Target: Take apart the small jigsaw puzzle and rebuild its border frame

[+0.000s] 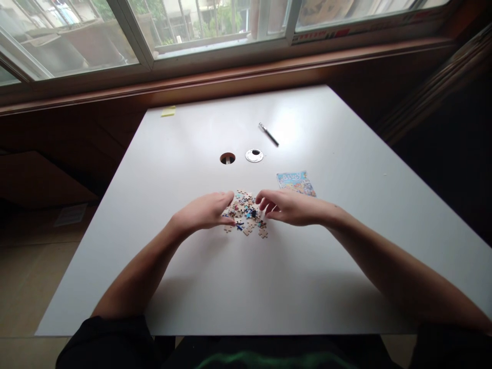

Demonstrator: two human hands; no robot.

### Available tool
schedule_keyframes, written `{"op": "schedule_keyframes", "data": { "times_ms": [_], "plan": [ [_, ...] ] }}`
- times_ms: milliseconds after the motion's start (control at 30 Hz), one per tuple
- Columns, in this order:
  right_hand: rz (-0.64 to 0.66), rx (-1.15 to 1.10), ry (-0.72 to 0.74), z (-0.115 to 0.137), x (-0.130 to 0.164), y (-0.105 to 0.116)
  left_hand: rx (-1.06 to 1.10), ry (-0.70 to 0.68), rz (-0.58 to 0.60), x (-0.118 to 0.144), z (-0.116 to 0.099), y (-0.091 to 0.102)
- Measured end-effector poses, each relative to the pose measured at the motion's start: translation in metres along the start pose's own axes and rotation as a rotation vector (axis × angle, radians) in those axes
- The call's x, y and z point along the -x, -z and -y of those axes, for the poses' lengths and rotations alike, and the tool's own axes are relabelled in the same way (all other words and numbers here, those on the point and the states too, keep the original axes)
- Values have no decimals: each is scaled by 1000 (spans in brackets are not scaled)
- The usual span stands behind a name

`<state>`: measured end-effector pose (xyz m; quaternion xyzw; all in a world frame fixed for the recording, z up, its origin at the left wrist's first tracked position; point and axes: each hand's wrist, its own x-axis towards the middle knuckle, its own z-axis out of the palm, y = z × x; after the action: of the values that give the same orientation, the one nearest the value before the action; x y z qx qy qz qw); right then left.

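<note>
Puzzle pcs (246,212) btwn fingertips of left hand (205,211) & right hand (290,206), both loosely curled, nothing gripped.

Bare table (238,287) lies open near the puzzle pieces (245,212); the picture card (295,182) crowds their right, apparently apart.

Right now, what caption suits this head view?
Two bare hands, left hand and right hand, flank a pile of small cardboard jigsaw pieces.

We are losing part of the small heap of colourful cardboard jigsaw pieces (246,212) under our left hand (205,211) and right hand (290,206); the print on the little blue picture card (295,182) is reading too small, and our dark sleeves are running off the bottom edge.
</note>
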<state>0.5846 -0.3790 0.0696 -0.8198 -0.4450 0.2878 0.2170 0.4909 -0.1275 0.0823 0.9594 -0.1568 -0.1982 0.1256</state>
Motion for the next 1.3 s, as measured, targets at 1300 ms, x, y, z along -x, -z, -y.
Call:
{"op": "schedule_keyframes", "data": {
  "times_ms": [1300],
  "plan": [
    [-747,138,32,-46,34,-24,-66,20,-402,31,18,-85]
  ]
}}
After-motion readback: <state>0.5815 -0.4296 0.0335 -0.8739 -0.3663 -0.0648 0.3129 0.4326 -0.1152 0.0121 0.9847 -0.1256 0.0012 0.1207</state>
